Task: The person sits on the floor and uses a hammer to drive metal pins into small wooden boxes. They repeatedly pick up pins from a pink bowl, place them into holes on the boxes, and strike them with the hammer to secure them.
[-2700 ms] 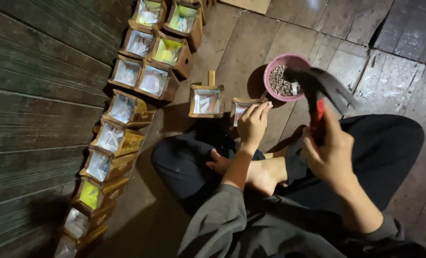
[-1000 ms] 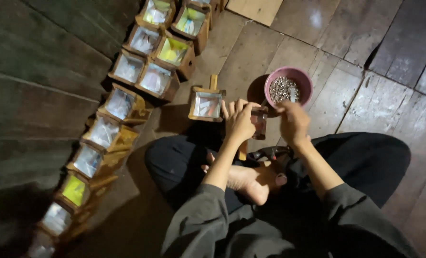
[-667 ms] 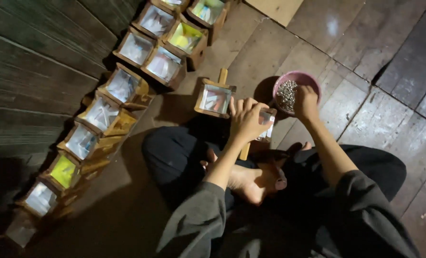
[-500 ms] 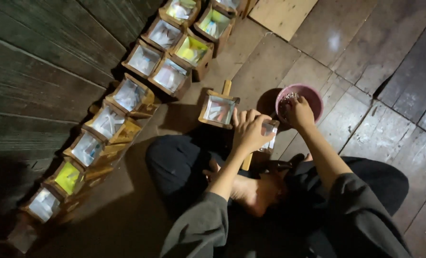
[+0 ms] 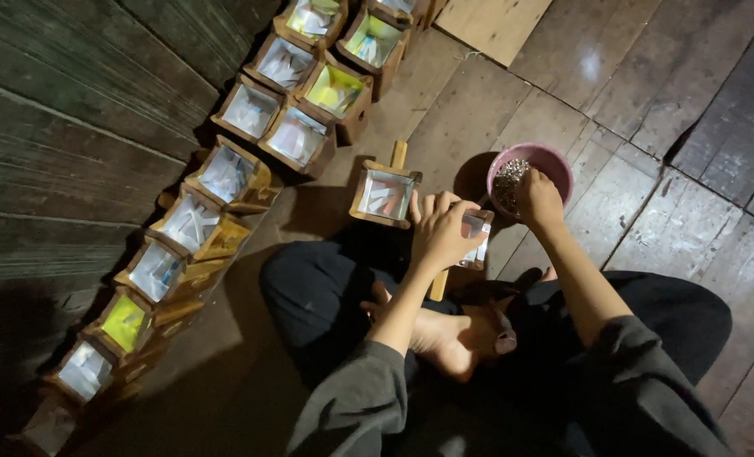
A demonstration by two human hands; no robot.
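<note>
I sit cross-legged on a wooden floor. My left hand (image 5: 441, 233) grips a small wooden box frame (image 5: 476, 239) with a handle, held in front of my lap. My right hand (image 5: 538, 197) reaches into a pink bowl (image 5: 554, 158) of small grey metal pieces (image 5: 507, 177), fingers down among them; whether it holds any is hidden. Another wooden box frame (image 5: 384, 194) with pale paper inside lies on the floor just left of my left hand.
A long row of similar wooden box frames (image 5: 192, 222) with white or yellow-green paper lines a dark plank wall (image 5: 64, 144) at left. A pale board (image 5: 491, 25) lies at the top. My bare foot (image 5: 449, 338) rests under my arms.
My right hand put down the hammer it held and moved from the box frame to the pink bowl. My left hand keeps its hold on the frame. The view shifted.
</note>
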